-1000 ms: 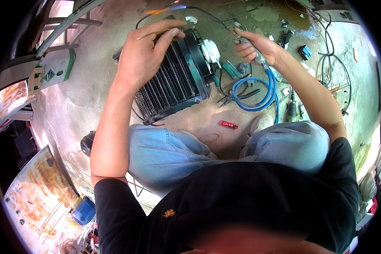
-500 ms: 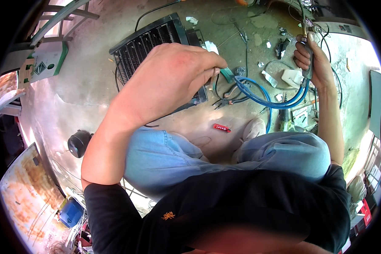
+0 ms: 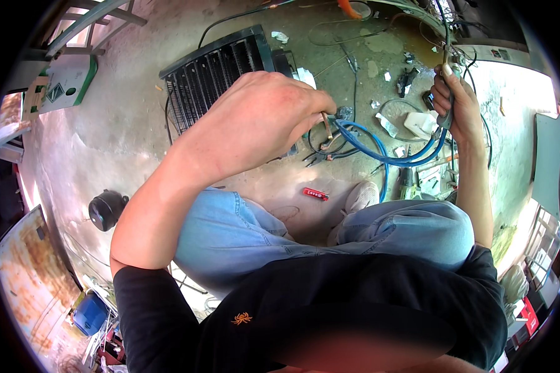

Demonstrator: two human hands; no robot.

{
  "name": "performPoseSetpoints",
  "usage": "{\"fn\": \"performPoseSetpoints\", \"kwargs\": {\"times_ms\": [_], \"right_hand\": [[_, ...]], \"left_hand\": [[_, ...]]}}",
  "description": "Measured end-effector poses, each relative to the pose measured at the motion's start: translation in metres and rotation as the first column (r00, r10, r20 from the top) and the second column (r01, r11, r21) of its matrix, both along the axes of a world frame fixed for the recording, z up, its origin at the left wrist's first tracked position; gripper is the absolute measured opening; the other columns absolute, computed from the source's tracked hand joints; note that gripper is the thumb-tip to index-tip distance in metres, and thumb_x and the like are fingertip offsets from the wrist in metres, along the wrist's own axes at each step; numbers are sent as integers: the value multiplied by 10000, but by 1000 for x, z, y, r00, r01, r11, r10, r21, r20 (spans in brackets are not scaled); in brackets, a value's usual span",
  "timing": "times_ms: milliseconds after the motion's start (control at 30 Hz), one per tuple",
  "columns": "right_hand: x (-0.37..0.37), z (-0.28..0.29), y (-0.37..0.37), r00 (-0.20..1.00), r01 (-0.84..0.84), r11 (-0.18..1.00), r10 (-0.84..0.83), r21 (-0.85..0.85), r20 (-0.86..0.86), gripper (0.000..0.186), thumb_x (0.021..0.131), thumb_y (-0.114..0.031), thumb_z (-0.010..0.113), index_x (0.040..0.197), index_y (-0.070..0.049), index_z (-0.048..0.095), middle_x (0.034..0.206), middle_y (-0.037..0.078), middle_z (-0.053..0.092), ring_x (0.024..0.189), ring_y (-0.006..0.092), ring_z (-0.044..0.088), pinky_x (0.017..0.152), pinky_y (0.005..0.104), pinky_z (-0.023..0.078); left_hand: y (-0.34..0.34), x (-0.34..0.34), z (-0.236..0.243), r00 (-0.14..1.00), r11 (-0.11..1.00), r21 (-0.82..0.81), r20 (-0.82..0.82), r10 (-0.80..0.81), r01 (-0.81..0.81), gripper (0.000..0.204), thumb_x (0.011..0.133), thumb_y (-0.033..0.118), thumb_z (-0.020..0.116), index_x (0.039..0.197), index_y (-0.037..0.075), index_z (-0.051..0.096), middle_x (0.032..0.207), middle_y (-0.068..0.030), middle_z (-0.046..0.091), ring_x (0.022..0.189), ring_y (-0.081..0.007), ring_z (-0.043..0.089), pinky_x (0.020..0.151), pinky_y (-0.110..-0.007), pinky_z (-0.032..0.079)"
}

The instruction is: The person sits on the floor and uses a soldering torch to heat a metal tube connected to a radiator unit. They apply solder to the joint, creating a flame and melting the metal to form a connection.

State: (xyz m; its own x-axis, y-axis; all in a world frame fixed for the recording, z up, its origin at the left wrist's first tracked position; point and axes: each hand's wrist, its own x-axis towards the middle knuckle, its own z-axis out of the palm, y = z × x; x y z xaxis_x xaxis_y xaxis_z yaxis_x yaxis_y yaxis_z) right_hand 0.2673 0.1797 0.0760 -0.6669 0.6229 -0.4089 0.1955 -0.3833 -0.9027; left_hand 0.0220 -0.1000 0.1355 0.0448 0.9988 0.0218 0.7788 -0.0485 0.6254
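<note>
My left hand (image 3: 264,121) is held out over the finned black panel (image 3: 221,65), its thumb and fingertips pinched together. What the pinch holds, if anything, is hidden behind the fingers. Just past the fingertips, a short brownish piece (image 3: 326,126) shows near pliers (image 3: 320,158) on the floor; I cannot tell if it touches the hand. At the right, my right hand (image 3: 459,102) is wrapped around a torch handle (image 3: 448,115) with a metal stem upward. Paired blue hoses (image 3: 410,163) leave its lower end and loop left toward my left fingertips.
A red lighter (image 3: 315,194) lies before my shoe (image 3: 362,198). A white block-shaped thing (image 3: 420,125), paper scraps and loose cables litter the floor at right. At left are a round black object (image 3: 107,209), a white-and-green box (image 3: 70,87) and a rusty panel (image 3: 37,280).
The whole view has shifted a little. My right hand with the torch handle sits slightly lower. A green piece by my left fingertips is now mostly hidden. The left pinch stays closed.
</note>
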Motion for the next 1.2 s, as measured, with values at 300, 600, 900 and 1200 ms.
{"fn": "performPoseSetpoints", "kwargs": {"times_ms": [300, 600, 900, 1200], "right_hand": [[2, 4, -2, 997, 49, 992, -55, 113, 52, 340, 1006, -309, 683, 822, -125, 464, 675, -58, 373, 561, 59, 351, 510, 247, 300], [5, 3, 2, 994, -1, 984, -19, 179, 108, 404, 989, -354, 700, 770, -126, 447, 619, -41, 407, 520, 64, 377, 495, 246, 323], [4, 5, -4, 995, 36, 973, -57, 229, 87, 370, 983, -349, 710, 802, -131, 473, 591, -59, 398, 497, 56, 377, 476, 237, 312], [5, 9, -9, 992, 43, 906, -87, 421, 87, 432, 976, -341, 718, 1123, 20, 532, 564, -59, 433, 481, 55, 398, 459, 238, 328]], "left_hand": [[5, 4, -3, 1000, 1000, -14, 30, -2, 2, 201, 919, 94, 687, 1109, 52, 733, 1006, -137, 746, 918, -346, 709, 781, -424, 567], [8, 9, 0, 999, 999, -36, 40, -1, 2, 198, 929, 98, 678, 1114, 55, 734, 980, -131, 752, 882, -322, 725, 765, -404, 569], [10, 17, 0, 998, 1000, -21, 54, -18, 19, 190, 936, 81, 668, 1112, 48, 731, 937, -131, 750, 842, -289, 742, 744, -388, 573], [12, 26, -2, 996, 999, 25, 81, -29, 27, 208, 920, 59, 667, 1119, 47, 726, 902, -134, 742, 824, -296, 737, 715, -389, 573]]}}
